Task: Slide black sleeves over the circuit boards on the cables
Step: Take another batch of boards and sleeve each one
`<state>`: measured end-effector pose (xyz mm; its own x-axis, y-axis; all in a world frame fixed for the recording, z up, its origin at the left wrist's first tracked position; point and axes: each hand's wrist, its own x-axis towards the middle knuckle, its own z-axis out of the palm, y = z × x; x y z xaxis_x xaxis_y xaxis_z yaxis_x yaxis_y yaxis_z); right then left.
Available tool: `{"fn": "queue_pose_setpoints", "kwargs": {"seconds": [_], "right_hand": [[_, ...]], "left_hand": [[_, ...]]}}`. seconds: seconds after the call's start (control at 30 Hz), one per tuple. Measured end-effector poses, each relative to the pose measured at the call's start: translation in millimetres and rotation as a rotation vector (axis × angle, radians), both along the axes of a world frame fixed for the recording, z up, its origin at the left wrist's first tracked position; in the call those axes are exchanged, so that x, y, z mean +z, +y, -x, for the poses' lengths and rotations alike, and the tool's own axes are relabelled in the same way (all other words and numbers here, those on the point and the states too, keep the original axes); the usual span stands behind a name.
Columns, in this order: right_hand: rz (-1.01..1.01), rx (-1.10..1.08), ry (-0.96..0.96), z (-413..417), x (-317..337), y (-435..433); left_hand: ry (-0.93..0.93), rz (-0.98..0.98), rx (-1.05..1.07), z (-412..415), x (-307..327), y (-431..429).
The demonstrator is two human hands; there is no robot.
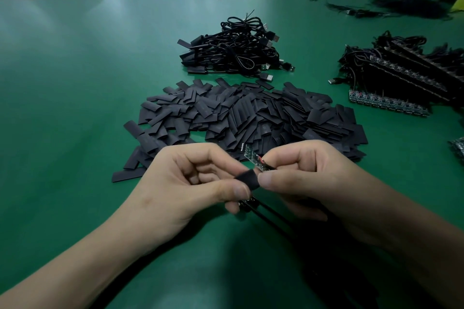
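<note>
Pinches one black sleeve [247, 178] in left hand [190, 183], one circuit board [254, 158] in right hand [301, 173]; one sleeve pile [251, 113] at 12 o'clock.

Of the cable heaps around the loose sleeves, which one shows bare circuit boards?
The heap at the right edge: uncovered boards line its front. The far centre heap shows black sleeves and USB plugs.

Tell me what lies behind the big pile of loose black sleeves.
Behind the sleeve pile sits a heap of black USB cables on the green table. Anything under the sleeves is covered.
</note>
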<state>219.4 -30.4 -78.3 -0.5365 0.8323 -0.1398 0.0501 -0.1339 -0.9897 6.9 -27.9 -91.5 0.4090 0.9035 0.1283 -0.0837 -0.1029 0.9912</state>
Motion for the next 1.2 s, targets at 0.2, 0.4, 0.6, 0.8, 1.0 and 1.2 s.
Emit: {"fn": "queue_pose_setpoints", "kwargs": {"seconds": [0.2,0.4,0.6,0.8,1.0,1.2], "right_hand": [[-0.032,-0.017,-0.069,-5.4,-1.3,1.7],[-0.187,0.006,-0.243,-6.7,-2.0,0.8],[-0.097,0.01,-0.136,-9.1,1.8,2.9],[-0.073,0.034,-0.117,-8.1,4.8,2.9],[-0.046,0.049,-0.109,-8.4,3.4,3.2],[-0.01,0.058,-0.053,-7.4,2.1,3.7]], "left_hand": [[0.035,0.007,-0.022,0.7,0.1,0.0],[0.086,0.034,-0.076,-1.2,-1.2,-1.9],[0.067,0.057,-0.046,0.3,0.3,0.0],[0.04,0.075,-0.044,1.0,0.6,-1.0],[0.06,0.05,-0.049,0.7,-0.3,-0.4],[0.029,0.059,-0.054,0.7,0.3,0.2]]}}
